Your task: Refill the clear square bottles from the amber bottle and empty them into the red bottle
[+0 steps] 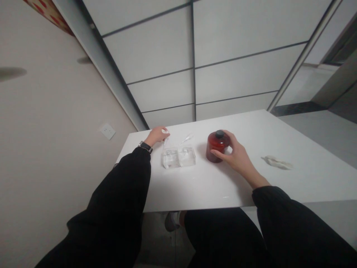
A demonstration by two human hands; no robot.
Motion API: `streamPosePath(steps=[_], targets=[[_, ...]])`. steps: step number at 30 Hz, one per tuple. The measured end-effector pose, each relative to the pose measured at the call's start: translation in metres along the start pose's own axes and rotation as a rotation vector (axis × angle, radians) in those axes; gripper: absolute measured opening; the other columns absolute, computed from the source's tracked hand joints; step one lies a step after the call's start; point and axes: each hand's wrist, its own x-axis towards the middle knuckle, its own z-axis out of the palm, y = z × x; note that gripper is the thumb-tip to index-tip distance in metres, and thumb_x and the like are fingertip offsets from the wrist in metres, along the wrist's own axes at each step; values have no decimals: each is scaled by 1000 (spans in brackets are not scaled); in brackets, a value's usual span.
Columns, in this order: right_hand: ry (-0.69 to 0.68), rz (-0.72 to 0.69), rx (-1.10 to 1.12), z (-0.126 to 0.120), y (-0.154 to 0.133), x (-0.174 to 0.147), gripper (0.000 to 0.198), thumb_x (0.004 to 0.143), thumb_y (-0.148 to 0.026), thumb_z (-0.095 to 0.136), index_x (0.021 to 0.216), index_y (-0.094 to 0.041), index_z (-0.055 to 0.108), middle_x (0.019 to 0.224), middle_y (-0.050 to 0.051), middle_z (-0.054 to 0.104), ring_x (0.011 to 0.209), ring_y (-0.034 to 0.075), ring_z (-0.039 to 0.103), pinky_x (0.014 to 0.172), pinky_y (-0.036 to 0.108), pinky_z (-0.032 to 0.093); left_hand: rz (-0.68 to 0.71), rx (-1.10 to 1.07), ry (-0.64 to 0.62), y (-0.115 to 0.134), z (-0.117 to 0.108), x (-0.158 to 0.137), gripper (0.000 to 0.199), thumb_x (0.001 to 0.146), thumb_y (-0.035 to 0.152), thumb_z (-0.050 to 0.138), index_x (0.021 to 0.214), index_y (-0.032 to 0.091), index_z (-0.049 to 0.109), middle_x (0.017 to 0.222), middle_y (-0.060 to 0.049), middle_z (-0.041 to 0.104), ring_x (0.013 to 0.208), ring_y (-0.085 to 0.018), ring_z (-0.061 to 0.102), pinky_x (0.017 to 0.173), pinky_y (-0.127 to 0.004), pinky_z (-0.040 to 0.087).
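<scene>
My right hand is wrapped round a reddish-brown bottle with a black cap. The bottle is upright on the white table. Behind the left part of a clear two-part box, the thumb and fingers of my left hand are closed at the edge of what looks like its raised clear lid. Another thin clear piece slants up behind the box's right part. Small round shapes show inside both parts, too blurred to name.
A crumpled whitish cloth or tissue lies on the white table to the right. White panelled doors stand behind the table. On the left is a wall with a socket. My legs are under the front edge.
</scene>
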Motion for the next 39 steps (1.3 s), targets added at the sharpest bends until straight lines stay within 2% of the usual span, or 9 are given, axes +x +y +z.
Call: streamPosePath(steps=[4, 7, 9, 12, 17, 24, 29, 32, 39], targets=[[-107, 27, 15, -11, 4, -6, 109, 79, -64, 82, 168, -29, 29, 156, 18, 61, 143, 40, 60, 116, 61, 50, 199, -235, 130, -3, -26, -37, 41, 104, 32, 60, 142, 16, 56, 114, -11, 78, 103, -19, 74, 96, -36, 60], [-114, 65, -27, -29, 13, -18, 114, 87, -70, 71, 173, -28, 11, 160, 20, 57, 147, 41, 56, 117, 65, 48, 358, -379, 148, -9, -36, -74, 46, 100, 41, 62, 140, 19, 56, 121, -11, 78, 110, -19, 74, 101, -34, 58], [-62, 82, -58, -43, 23, -29, 96, 96, -71, 58, 171, -27, 18, 158, 21, 59, 145, 39, 58, 114, 64, 50, 433, -438, 156, -12, -35, -95, 51, 94, 47, 69, 136, 19, 60, 127, -12, 76, 114, -21, 73, 102, -36, 57], [46, 45, -128, -58, 38, -45, 72, 101, -68, 49, 160, -26, 43, 147, 20, 67, 136, 37, 65, 113, 61, 51, 501, -483, 159, -16, -25, -112, 54, 88, 51, 74, 130, 19, 63, 126, -13, 76, 113, -23, 73, 102, -38, 57], [126, 13, -184, -62, 48, -64, 55, 102, -64, 48, 139, -26, 64, 135, 17, 73, 128, 36, 68, 113, 60, 51, 538, -488, 167, -20, -17, -117, 47, 90, 48, 73, 125, 19, 65, 121, -13, 76, 112, -24, 73, 102, -39, 55], [102, -34, -267, -57, 47, -66, 53, 103, -63, 47, 132, -23, 67, 132, 18, 74, 124, 36, 69, 110, 59, 53, 555, -438, 142, -27, -14, -117, 45, 94, 50, 69, 128, 20, 67, 132, -14, 74, 112, -24, 73, 107, -42, 54], [76, -26, -295, -56, 51, -65, 57, 101, -66, 47, 134, -22, 65, 131, 18, 74, 123, 38, 69, 109, 60, 53, 570, -381, 63, -35, 16, -116, 35, 94, 46, 70, 120, 23, 74, 131, -10, 75, 123, -26, 69, 114, -43, 50], [76, 8, -280, -57, 48, -66, 57, 101, -66, 47, 132, -22, 65, 131, 18, 74, 123, 38, 69, 110, 61, 52, 566, -384, 83, -41, 34, -116, 34, 97, 45, 66, 122, 24, 73, 135, -10, 74, 129, -27, 66, 119, -46, 45], [241, -55, -234, -71, 5, -47, 36, 102, -54, 51, 118, -26, 70, 122, 14, 77, 117, 34, 72, 104, 58, 56, 553, -496, 176, -55, 64, -110, 43, 99, 47, 65, 134, 22, 67, 137, -12, 73, 129, -27, 68, 117, -41, 47]])
